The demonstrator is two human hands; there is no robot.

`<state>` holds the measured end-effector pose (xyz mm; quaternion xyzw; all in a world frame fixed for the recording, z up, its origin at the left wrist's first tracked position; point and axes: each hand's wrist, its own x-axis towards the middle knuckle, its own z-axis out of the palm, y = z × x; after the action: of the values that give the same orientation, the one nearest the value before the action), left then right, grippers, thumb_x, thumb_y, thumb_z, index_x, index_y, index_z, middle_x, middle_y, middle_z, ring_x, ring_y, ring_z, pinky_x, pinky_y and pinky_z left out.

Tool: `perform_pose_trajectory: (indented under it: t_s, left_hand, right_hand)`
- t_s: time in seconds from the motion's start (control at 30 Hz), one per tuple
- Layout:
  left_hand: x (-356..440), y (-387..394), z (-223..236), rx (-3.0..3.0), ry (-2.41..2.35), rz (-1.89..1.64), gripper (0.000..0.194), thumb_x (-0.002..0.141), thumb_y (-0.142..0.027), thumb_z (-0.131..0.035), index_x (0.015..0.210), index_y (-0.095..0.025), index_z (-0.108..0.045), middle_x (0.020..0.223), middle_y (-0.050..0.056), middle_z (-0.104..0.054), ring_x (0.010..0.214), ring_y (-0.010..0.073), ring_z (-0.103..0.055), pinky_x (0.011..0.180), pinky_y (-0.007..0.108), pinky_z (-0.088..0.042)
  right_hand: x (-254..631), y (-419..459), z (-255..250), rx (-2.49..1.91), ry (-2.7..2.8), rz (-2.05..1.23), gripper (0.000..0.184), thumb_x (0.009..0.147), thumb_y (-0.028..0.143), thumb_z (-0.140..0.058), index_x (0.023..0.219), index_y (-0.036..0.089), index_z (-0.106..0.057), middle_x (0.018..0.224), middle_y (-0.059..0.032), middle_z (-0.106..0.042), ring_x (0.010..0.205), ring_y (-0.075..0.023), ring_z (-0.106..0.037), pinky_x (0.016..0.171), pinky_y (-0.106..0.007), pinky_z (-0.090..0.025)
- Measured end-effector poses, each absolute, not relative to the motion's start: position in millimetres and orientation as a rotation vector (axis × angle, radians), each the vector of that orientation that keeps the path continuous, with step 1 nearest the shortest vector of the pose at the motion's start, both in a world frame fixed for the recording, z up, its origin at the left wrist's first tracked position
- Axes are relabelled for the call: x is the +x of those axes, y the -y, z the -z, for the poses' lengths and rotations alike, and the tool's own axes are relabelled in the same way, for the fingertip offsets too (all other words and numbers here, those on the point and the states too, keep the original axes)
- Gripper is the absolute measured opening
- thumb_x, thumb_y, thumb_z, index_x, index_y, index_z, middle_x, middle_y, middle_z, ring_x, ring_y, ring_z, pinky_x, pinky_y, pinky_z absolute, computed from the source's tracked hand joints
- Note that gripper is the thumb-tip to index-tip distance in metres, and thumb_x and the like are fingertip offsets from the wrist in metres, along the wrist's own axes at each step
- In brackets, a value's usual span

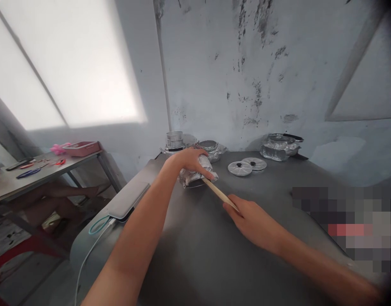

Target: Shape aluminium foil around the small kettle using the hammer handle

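Note:
My left hand (190,159) grips crumpled clear plastic wrapping (206,163), its thumb and fingers apart on either side of it. Under the wrapping shows the curved rim of what looks like a small dark pan (195,183), low over the table; its inside is mostly hidden. A light wooden handle (219,193) runs from it toward me, and my right hand (248,216) is closed around the near end. Two round lids, a front lid (240,168) and a back lid (259,164), lie overlapping to the right of the bundle, dark knobs up.
Along the wall on the grey table (195,255) stand a metal perforated pot (175,139), a wrapped round pan (211,146) and a wrapped pan with black handle (278,148). A power bank (128,202) with a cable lies left. Another table holds a pink basket (83,148).

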<state>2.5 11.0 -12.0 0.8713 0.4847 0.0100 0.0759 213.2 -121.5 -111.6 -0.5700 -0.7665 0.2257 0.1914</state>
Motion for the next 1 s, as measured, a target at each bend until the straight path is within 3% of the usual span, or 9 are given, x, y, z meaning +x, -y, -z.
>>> perform_pose_trajectory:
  t_s: [0.1,0.2,0.27,0.53,0.7,1.0]
  left_hand:
    - [4.8,-9.6,12.0,2.588,-1.458,-0.028,0.101,0.053,-0.076,-0.068,0.139,-0.034,-0.036,0.14,0.008,-0.042,0.115,0.0385,-0.048,0.084,0.042,-0.046]
    - [7.0,-7.6,11.1,2.565,-1.47,-0.017,0.1,0.052,-0.075,-0.07,0.137,-0.035,-0.037,0.139,0.008,-0.044,0.113,0.0386,-0.049,0.086,0.044,-0.045]
    - [7.5,-7.2,10.7,2.553,-1.473,-0.01,0.099,0.051,-0.074,-0.07,0.137,-0.037,-0.038,0.139,0.007,-0.044,0.114,0.0389,-0.049,0.087,0.045,-0.044]
    - [6.3,-10.3,12.7,2.585,-1.469,-0.013,0.099,0.053,-0.074,-0.07,0.138,-0.037,-0.037,0.14,0.006,-0.043,0.116,0.0399,-0.047,0.087,0.047,-0.044]
    - [5.3,-10.3,12.2,2.594,-1.454,-0.003,0.098,0.054,-0.075,-0.068,0.138,-0.036,-0.037,0.141,0.006,-0.042,0.116,0.0396,-0.046,0.086,0.047,-0.044]
    - [6.7,-9.1,10.5,2.604,-1.436,0.012,0.103,0.05,-0.081,-0.065,0.138,-0.035,-0.037,0.142,0.006,-0.041,0.116,0.0387,-0.047,0.085,0.046,-0.046]
  right_hand:
    - [208.8,125.3,109.3,-1.568,2.152,-0.567,0.03,0.095,0.041,-0.032,0.1,0.023,-0.056,0.078,-0.0043,-0.067,0.067,-0.0185,-0.062,0.06,-0.027,-0.038]
    - [206.1,126.7,109.5,-1.5,2.176,-0.518,0.037,0.094,0.034,-0.034,0.13,0.031,-0.044,0.08,-0.0019,-0.068,0.072,-0.0206,-0.065,0.065,-0.028,-0.041]
    - [205.6,125.9,110.9,-1.46,2.2,-0.497,0.043,0.094,0.031,-0.034,0.137,0.034,-0.039,0.083,-0.0017,-0.069,0.076,-0.0216,-0.066,0.068,-0.029,-0.043]
    - [206.2,123.6,110.7,-1.424,2.209,-0.489,0.048,0.093,0.027,-0.037,0.14,0.035,-0.039,0.099,-0.0033,-0.07,0.089,-0.0231,-0.067,0.075,-0.03,-0.046]
    - [203.5,125.0,110.8,-1.446,2.167,-0.474,0.049,0.094,0.029,-0.034,0.142,0.037,-0.035,0.089,-0.002,-0.071,0.079,-0.0217,-0.068,0.071,-0.03,-0.047]
    - [203.9,123.6,115.9,-1.394,2.215,-0.475,0.049,0.094,0.027,-0.036,0.142,0.036,-0.037,0.095,-0.0038,-0.072,0.087,-0.0223,-0.068,0.078,-0.031,-0.046]
